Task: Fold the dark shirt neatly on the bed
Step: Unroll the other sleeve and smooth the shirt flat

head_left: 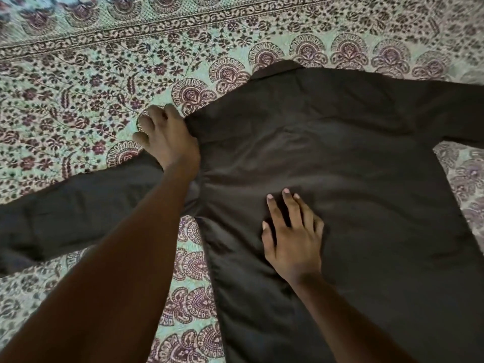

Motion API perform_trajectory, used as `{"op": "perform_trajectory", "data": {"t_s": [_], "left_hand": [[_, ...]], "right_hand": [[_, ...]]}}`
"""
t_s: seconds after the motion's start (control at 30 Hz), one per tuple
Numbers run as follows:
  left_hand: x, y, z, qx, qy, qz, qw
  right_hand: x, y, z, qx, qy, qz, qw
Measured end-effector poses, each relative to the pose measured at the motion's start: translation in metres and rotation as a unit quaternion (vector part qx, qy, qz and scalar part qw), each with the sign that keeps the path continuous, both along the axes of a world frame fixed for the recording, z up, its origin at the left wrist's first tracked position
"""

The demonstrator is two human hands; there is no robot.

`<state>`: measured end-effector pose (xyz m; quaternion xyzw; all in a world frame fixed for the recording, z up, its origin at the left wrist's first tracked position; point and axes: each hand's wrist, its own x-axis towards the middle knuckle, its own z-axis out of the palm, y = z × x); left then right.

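The dark shirt (340, 158) lies spread back-up on the bed, collar at the far side, one sleeve stretching to the left and the other off the right edge of the view. My left hand (167, 137) has its fingers curled round the shirt's left shoulder edge where the sleeve begins. My right hand (293, 237) lies flat on the middle of the shirt's back, fingers straight and spread, pressing the cloth down.
The bed is covered by a light green bedspread (78, 100) with a dark floral and paisley print and a patterned border band along the far side. Bare bedspread shows left of the shirt and between sleeve and body.
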<state>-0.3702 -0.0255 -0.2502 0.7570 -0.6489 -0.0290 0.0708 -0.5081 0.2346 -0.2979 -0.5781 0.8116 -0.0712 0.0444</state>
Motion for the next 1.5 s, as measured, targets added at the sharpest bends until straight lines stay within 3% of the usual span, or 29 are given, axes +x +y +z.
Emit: {"op": "perform_trajectory", "data": {"t_s": [0.1, 0.17, 0.23, 0.4, 0.63, 0.7, 0.87, 1.17, 1.4, 1.5], "left_hand": [[-0.023, 0.030, -0.004, -0.062, 0.043, -0.160, 0.984], [-0.037, 0.056, -0.017, -0.047, 0.056, -0.323, 0.944], [-0.041, 0.085, -0.032, 0.004, 0.015, -0.383, 0.923], [-0.006, 0.105, -0.053, 0.046, 0.000, -0.254, 0.966], [0.080, 0.065, -0.053, 0.085, 0.018, -0.092, 0.992], [0.083, 0.066, -0.046, 0.075, 0.018, -0.105, 0.991], [0.099, 0.087, -0.045, 0.065, -0.023, -0.287, 0.955], [0.195, 0.053, -0.048, 0.071, -0.045, -0.183, 0.980], [0.273, 0.084, -0.036, 0.083, -0.009, -0.121, 0.989], [0.317, 0.098, -0.040, 0.087, -0.009, -0.095, 0.992]], "right_hand": [[-0.001, 0.000, -0.003, -0.016, 0.002, 0.004, 1.000], [-0.001, 0.000, -0.003, -0.019, 0.004, 0.004, 1.000], [-0.001, -0.001, -0.002, -0.017, 0.006, 0.004, 1.000], [0.000, -0.001, 0.000, -0.002, 0.009, 0.003, 1.000], [0.000, -0.002, 0.002, 0.020, 0.007, 0.001, 1.000], [0.001, -0.004, 0.002, 0.026, -0.001, -0.003, 1.000], [0.003, -0.004, 0.007, 0.046, -0.001, -0.003, 0.999], [0.088, -0.081, -0.004, 0.046, -0.004, -0.023, 0.999], [0.145, -0.148, 0.000, 0.046, -0.015, 0.211, 0.976], [0.151, -0.150, -0.003, 0.045, -0.023, 0.097, 0.994]]}}
